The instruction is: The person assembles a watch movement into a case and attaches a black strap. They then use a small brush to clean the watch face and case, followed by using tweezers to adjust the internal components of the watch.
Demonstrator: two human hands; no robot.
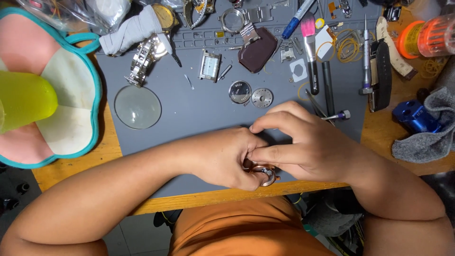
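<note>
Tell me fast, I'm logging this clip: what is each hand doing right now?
Left hand: closed, holding a rose-gold watch case.
Right hand: fingers pinched at the same watch case; what they grip is hidden.

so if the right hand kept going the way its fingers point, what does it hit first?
The left hand. The right hand's fingers point leftward and already meet it over the small round metal watch part held between them.

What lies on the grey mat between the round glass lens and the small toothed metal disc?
In the head view, a round silver case back lies between the glass lens and the toothed disc, right beside the disc. The remaining grey mat there is bare.
</note>
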